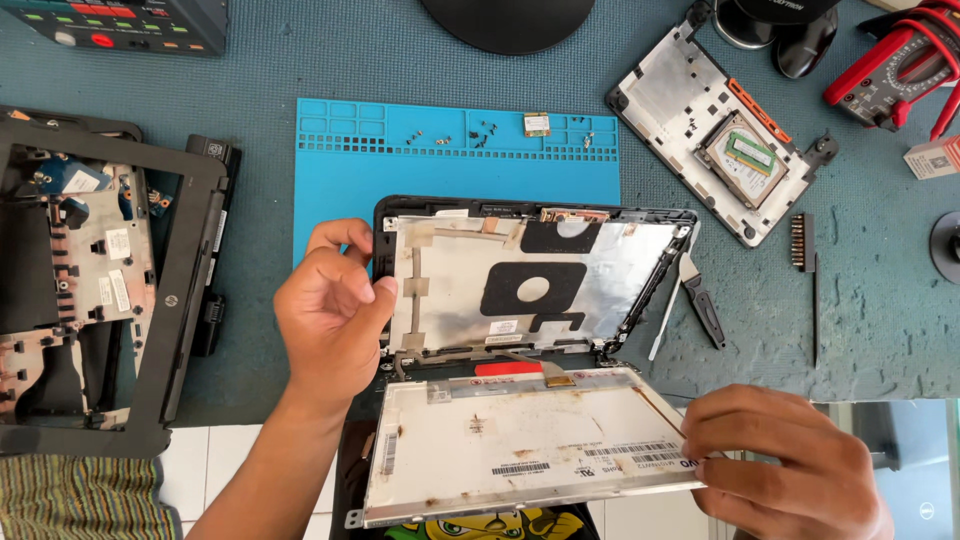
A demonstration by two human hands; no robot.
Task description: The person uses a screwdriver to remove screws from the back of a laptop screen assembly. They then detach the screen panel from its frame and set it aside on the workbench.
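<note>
A laptop lid shell (560, 275) with a silver foil lining lies open on the blue mat (440, 160). In front of it the removed screen panel (520, 445) lies face down, still joined by a flat cable (540, 368). My left hand (335, 305) grips the lid's left edge with thumb and fingers. My right hand (785, 465) pinches the panel's right edge and holds it tilted over the table's front edge.
A stripped laptop base (90, 280) sits at left, another chassis part with a drive (720, 130) at upper right. Loose screws (480, 135) and a small card lie on the mat. Pliers (700, 300), a bit holder (800, 245) and a red multimeter (895, 70) are right.
</note>
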